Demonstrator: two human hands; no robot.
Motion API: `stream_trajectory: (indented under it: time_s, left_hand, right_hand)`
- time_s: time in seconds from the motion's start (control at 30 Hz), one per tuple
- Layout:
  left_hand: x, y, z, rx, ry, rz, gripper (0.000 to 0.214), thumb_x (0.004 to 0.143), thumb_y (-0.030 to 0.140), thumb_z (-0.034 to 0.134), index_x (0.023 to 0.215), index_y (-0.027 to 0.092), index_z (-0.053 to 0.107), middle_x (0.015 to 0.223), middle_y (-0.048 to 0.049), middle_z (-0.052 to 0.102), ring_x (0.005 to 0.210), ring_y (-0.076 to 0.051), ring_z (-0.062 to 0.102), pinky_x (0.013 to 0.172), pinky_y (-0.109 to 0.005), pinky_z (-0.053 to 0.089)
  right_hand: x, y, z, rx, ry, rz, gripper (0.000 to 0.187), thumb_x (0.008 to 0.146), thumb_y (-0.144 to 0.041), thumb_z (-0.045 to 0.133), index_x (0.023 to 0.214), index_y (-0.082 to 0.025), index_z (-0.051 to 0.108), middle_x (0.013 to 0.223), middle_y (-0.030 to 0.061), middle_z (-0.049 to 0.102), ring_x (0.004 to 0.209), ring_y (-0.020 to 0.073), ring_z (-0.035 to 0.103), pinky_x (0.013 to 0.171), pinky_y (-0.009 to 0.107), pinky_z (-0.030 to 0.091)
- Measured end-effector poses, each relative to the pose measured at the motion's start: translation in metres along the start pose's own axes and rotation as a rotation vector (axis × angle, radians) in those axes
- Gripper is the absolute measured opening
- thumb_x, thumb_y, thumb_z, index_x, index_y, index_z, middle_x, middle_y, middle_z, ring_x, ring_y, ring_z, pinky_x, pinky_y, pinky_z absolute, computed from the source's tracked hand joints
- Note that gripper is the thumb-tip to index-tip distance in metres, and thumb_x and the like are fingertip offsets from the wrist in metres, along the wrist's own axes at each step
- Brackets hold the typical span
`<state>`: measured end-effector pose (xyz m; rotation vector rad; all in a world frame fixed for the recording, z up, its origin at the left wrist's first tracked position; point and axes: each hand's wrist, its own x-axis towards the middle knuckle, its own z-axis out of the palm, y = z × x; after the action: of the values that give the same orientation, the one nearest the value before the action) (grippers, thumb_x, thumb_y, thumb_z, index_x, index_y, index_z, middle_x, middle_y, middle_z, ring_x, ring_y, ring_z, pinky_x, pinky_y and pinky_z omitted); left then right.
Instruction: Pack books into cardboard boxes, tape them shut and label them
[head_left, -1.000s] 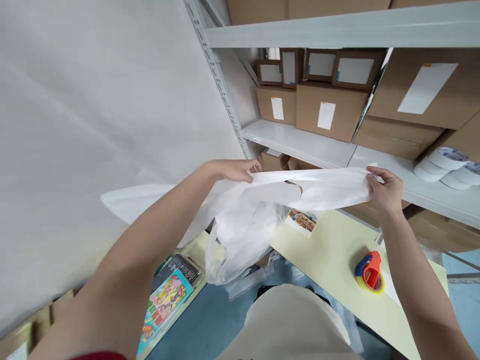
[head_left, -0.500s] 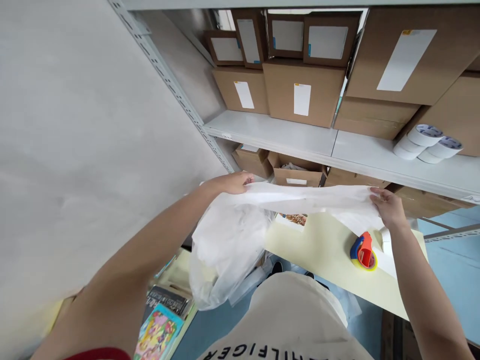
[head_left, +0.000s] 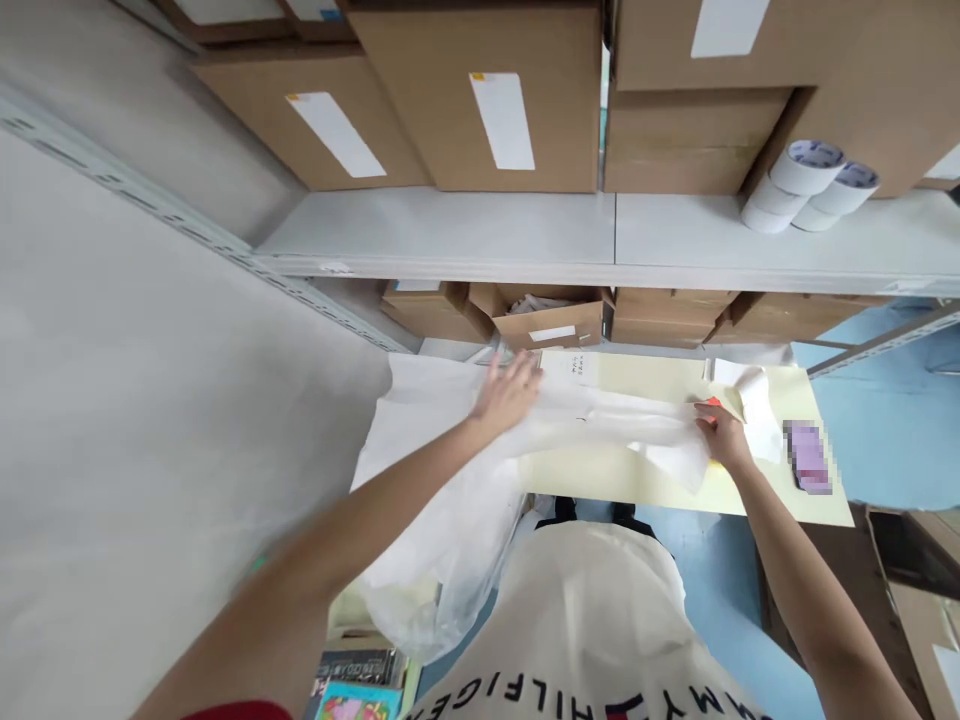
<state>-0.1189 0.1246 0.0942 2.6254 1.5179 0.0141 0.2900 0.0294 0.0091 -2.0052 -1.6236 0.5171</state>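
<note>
A thin, creased white sheet lies over the left of the pale yellow table. Its loose part hangs off the front edge, and a narrower stretch runs right. My left hand rests on top, its fingers spread and slightly blurred. At the right end my right hand pinches the sheet between thumb and fingers. Just behind it an orange tape dispenser is mostly hidden by hand and sheet. Some white paper lies to the right of that hand.
Above the table's back edge runs a grey shelf with cardboard boxes and several white tape rolls. An open carton stands below it. A purple blurred item lies at the table's right. Books are at lower left.
The raised sheet has come down onto the table and over the tape dispenser. My left hand has let go of the edge and lies spread on it. The view has shifted.
</note>
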Motion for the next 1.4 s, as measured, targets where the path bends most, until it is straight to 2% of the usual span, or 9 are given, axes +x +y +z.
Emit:
stream_trajectory:
  time_s: [0.1,0.17,0.4,0.53,0.67,0.87,0.97,1.1,1.4]
  left_hand:
    - [-0.013,0.035,0.048,-0.091,-0.158,0.349,0.051,0.094,0.036,0.049,0.143,0.022,0.052,0.158,-0.0128,0.038,0.149,-0.031,0.029,0.124,-0.053,0.011]
    - [-0.023,0.05,0.079,-0.1,-0.252,0.4,0.057,0.093,0.036,0.053,0.148,0.023,0.047,0.161,-0.0118,0.032,0.151,-0.03,0.025,0.124,-0.051,0.012]
    - [-0.05,0.067,0.163,-0.113,-0.463,0.144,0.073,0.088,0.035,0.059,0.155,0.022,0.034,0.165,-0.015,0.019,0.153,-0.037,0.012,0.121,-0.062,0.01]
    - [-0.06,0.08,0.192,-0.122,-0.531,-0.041,0.076,0.091,0.041,0.053,0.158,0.022,0.025,0.166,-0.0174,0.01,0.152,-0.042,0.005,0.114,-0.072,0.012]
    - [-0.071,0.094,0.206,-0.125,-0.63,-0.179,0.08,0.092,0.049,0.049,0.159,0.017,0.019,0.165,-0.0218,0.004,0.151,-0.047,0.004,0.108,-0.076,0.021]
    - [-0.075,0.138,0.218,-0.168,-0.624,-0.281,0.087,0.091,0.054,0.052,0.159,0.012,0.017,0.164,-0.0262,0.0,0.149,-0.051,0.0,0.106,-0.079,0.018]
    - [-0.066,0.171,0.221,-0.266,-0.614,-0.34,0.091,0.09,0.056,0.052,0.16,0.013,0.012,0.164,-0.0263,-0.002,0.149,-0.051,-0.002,0.105,-0.08,0.016]
    - [-0.05,0.195,0.215,-0.389,-0.597,-0.352,0.092,0.09,0.058,0.049,0.16,0.016,0.008,0.165,-0.0216,-0.003,0.151,-0.045,-0.003,0.111,-0.074,0.014]
    - [-0.054,0.111,0.213,-0.515,-0.51,-0.937,0.085,0.096,0.055,0.037,0.159,0.01,0.003,0.165,-0.0245,-0.006,0.151,-0.045,-0.003,0.112,-0.07,0.024]
  right_hand:
    - [-0.02,0.015,0.02,-0.065,-0.024,-0.019,0.031,0.084,-0.026,0.049,0.105,-0.019,0.071,0.102,0.0121,0.074,0.079,0.0233,0.068,0.074,0.038,0.055]
    - [-0.027,0.022,0.028,-0.098,-0.054,-0.004,0.034,0.089,-0.025,0.046,0.111,-0.018,0.07,0.109,0.0149,0.072,0.093,0.0273,0.068,0.076,0.04,0.055]
    - [-0.054,0.004,0.069,-0.328,-0.036,-0.107,0.051,0.097,-0.031,0.04,0.144,-0.014,0.047,0.149,0.0225,0.045,0.142,0.0371,0.038,0.109,0.057,0.039]
    - [-0.084,-0.02,0.119,-0.312,-0.345,-0.131,0.065,0.096,-0.04,0.046,0.154,-0.014,0.032,0.16,0.0226,0.03,0.15,0.0369,0.024,0.114,0.058,0.032]
    - [-0.097,-0.012,0.146,-0.427,-0.577,-0.061,0.069,0.092,-0.032,0.057,0.155,-0.018,0.032,0.163,0.0192,0.026,0.15,0.036,0.025,0.117,0.062,0.024]
    - [-0.085,0.024,0.122,-0.504,-0.514,-0.06,0.065,0.092,-0.023,0.058,0.153,-0.022,0.036,0.162,0.016,0.029,0.149,0.0377,0.028,0.115,0.068,0.018]
    - [-0.081,0.022,0.116,-0.488,-0.458,-0.054,0.062,0.095,-0.02,0.047,0.155,-0.015,0.031,0.162,0.0208,0.027,0.15,0.0357,0.025,0.118,0.064,0.018]
    - [-0.081,0.013,0.126,-0.402,-0.566,-0.089,0.067,0.095,-0.03,0.049,0.156,-0.011,0.028,0.163,0.0215,0.021,0.151,0.0344,0.023,0.117,0.057,0.024]
    - [-0.084,0.03,0.112,-0.497,-0.615,-0.046,0.067,0.094,-0.03,0.053,0.155,-0.015,0.03,0.164,0.0211,0.022,0.15,0.0364,0.024,0.116,0.057,0.027]
